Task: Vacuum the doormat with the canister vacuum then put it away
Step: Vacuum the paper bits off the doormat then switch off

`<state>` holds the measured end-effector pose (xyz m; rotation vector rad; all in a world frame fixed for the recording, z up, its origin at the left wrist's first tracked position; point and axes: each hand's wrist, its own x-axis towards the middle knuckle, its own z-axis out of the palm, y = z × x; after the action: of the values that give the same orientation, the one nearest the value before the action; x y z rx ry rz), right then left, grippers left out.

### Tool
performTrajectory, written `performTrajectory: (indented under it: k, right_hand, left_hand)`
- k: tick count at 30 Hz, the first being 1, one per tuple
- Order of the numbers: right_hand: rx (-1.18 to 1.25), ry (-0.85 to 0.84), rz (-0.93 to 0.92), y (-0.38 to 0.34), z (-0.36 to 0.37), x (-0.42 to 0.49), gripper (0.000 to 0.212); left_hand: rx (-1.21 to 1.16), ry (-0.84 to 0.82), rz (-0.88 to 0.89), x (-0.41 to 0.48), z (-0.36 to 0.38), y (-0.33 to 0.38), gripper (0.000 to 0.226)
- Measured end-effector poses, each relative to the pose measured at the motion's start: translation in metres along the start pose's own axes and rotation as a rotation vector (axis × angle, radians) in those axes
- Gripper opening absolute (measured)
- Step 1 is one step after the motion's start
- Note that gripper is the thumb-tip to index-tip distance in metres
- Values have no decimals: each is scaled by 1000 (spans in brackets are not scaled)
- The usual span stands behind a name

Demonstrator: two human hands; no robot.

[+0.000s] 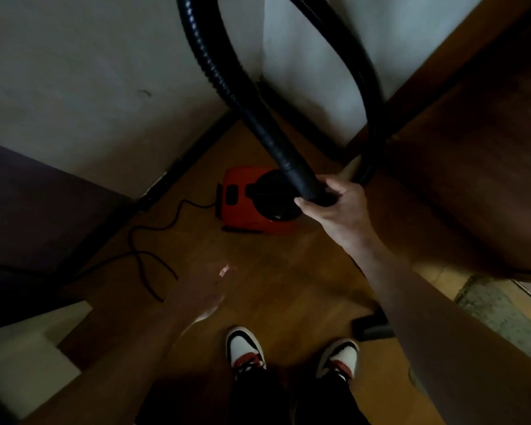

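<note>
A red canister vacuum (242,210) with a black round lid sits on the wooden floor in the corner of two pale walls. My right hand (339,204) grips the smooth cuff end of the black ribbed hose (227,81), just above the canister's right side. The hose loops up out of the top of the view and comes back down along the right wall. My left hand (207,286) hovers over the floor in front of the canister, blurred, fingers apart, holding nothing. A grey doormat (500,314) shows at the right edge.
The black power cord (147,256) trails in loops over the floor left of the canister. A dark piece of furniture (37,216) stands at the left, a brown wooden door (472,148) at the right. A black nozzle part (371,328) lies by my right shoe.
</note>
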<state>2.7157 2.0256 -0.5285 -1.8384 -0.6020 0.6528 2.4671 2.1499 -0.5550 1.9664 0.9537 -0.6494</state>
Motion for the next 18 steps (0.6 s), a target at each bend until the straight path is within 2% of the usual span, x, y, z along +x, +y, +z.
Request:
performTrajectory:
  k: [4, 6, 9, 12, 14, 18]
  right_hand:
    - [31, 5, -56, -7, 28, 30, 28]
    - [45, 5, -46, -5, 37, 41, 27]
    - [16, 1, -37, -2, 44, 52, 28]
    - [-29, 23, -54, 6, 46, 62, 29]
    - [-55, 49, -74, 12, 49, 69, 26]
    - [-38, 90, -86, 22, 53, 79, 19]
  left_hand:
    - [4, 65, 7, 25, -6, -8, 29]
    - [6, 89, 6, 41, -7, -7, 27]
    - [93, 134, 68, 69, -6, -7, 54]
    - [-38, 238, 110, 93, -4, 3, 65]
    - [-28, 293, 159, 111, 2, 7, 74]
    - [65, 290, 167, 147, 19, 2, 87]
